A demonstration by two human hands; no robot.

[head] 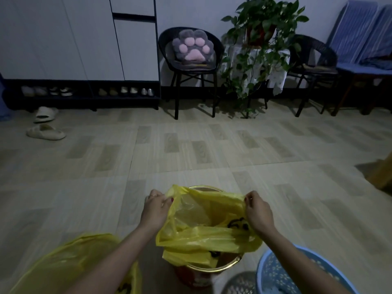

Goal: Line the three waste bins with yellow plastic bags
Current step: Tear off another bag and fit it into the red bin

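A yellow plastic bag [203,228] hangs open over the middle bin [224,267], which has a gold rim and a reddish body. My left hand [156,206] pinches the bag's left edge, and my right hand [256,211] pinches its right edge. Both hold the bag's mouth spread above the bin's opening; the bag's lower part drapes over the near rim. At the bottom left stands a bin covered by another yellow bag [72,266]. A blue perforated bin [275,272] with no bag in it sits at the bottom right, partly behind my right forearm.
Wood-pattern floor stretches ahead. Two pale slippers [45,126] lie at the far left by a shoe rack [84,92]. Along the back wall stand a black chair with a paw cushion [192,49], a potted plant [261,39] and another chair [314,66].
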